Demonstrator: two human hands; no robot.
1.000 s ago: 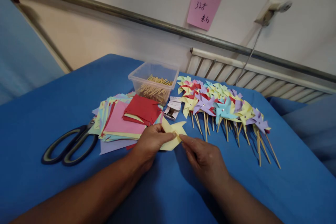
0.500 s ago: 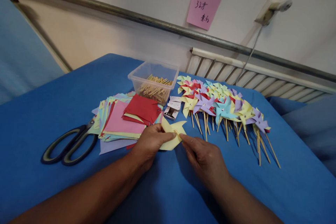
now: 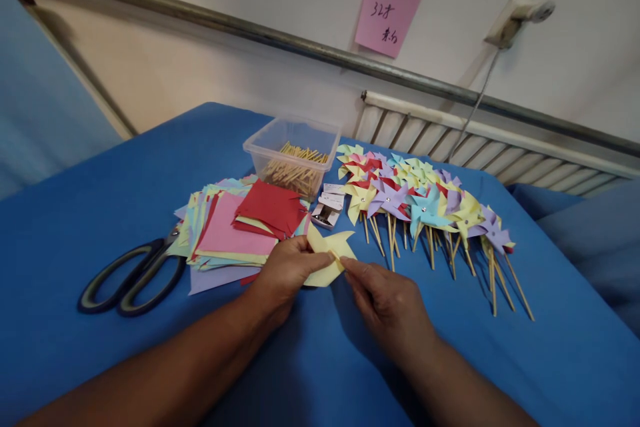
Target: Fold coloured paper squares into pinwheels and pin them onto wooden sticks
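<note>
Left hand [image 3: 287, 270] pinches the yellow pinwheel [image 3: 327, 255] above the cloth [image 3: 100, 213], just beside the paper stack [image 3: 230, 230]. Right hand [image 3: 387, 300] pinches a stick at its centre. Risk: uneven pressure may tear the folded paper or release the folds.

Showing two bare forearms, running up from the bottom edge to the left hand [image 3: 285, 273] and the right hand [image 3: 390, 300]. Wearing no sleeves, gloves, watch or rings within view. Showing short, unpainted nails on the fingers. Showing knuckles and tendons plainly across the backs of both hands. Cutting off both arms below the elbow at the frame's edge.
</note>
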